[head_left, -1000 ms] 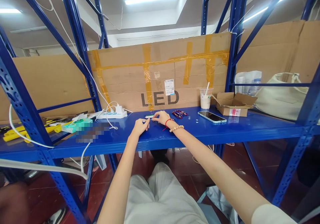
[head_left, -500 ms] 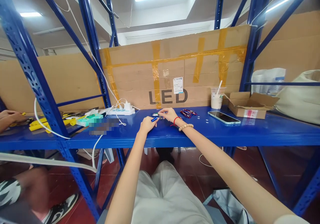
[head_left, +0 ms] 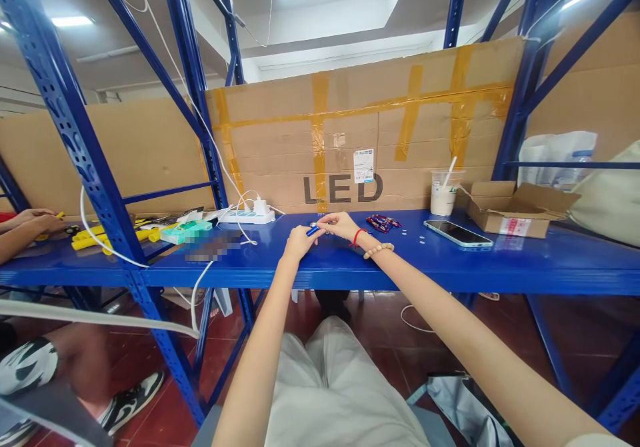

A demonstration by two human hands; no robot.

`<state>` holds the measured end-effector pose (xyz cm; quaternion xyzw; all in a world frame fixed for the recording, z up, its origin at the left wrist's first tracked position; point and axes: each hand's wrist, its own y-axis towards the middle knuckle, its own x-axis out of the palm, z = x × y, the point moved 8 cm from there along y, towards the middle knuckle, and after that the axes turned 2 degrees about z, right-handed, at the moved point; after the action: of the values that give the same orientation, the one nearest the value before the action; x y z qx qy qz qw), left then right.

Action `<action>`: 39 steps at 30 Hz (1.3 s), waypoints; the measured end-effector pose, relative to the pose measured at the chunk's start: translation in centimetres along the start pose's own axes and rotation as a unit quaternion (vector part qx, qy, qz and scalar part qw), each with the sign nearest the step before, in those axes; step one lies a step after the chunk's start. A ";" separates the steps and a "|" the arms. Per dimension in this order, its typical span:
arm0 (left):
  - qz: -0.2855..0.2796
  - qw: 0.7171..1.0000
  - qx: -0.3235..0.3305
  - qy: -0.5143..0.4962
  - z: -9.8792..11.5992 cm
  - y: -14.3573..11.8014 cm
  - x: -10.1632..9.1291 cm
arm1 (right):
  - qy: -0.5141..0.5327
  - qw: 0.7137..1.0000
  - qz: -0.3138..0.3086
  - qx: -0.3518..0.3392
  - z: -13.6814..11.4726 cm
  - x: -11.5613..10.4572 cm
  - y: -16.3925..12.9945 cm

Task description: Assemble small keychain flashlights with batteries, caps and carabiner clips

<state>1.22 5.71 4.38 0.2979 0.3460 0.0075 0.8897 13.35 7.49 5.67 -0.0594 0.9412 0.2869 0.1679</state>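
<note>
Seated at a blue steel shelf (head_left: 450, 264), I had both bare hands out over its surface: my left hand (head_left: 299, 242) was closed around a small blue cylinder (head_left: 313, 231), its tip poking out toward the right, while my right hand (head_left: 340, 224), a red cord and a bead bracelet (head_left: 379, 250) at its wrist, pinched a tiny part (head_left: 320, 224) too small for me to make out, its fingertips meeting just beside the cylinder's tip. Both items sat just above the shelf's middle, in front of a taped cardboard sheet marked LED (head_left: 345, 188). Near my right hand lay a small pile of red-and-blue batteries (head_left: 383, 221), and further right a smartphone (head_left: 458, 233) lay face up, a plastic cup with a straw (head_left: 444, 194) stood behind it, and an open cardboard box (head_left: 517, 207) sat beside that. To my left, a white power strip (head_left: 249, 215) rested against the cardboard, and another person's hands (head_left: 37, 219) worked at yellow tools (head_left: 95, 239) at the shelf's far end.
</note>
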 end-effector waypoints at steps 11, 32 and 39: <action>0.010 0.999 -0.002 -0.038 -0.1 0.0 -0.2 | 0.092 0.995 -0.020 0.043 -0.2 0.2 -0.3; 0.003 0.999 0.022 -0.026 1.3 -0.3 -0.2 | 0.026 0.998 0.007 0.052 0.4 -1.1 -0.2; -0.034 0.998 0.016 -0.055 1.1 -0.3 0.4 | 0.027 0.999 0.040 -0.002 0.3 -1.5 0.2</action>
<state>2.11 4.96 4.59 0.3005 0.3067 -0.0450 0.9020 14.85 7.88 6.07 -0.0297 0.9466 0.2933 0.1309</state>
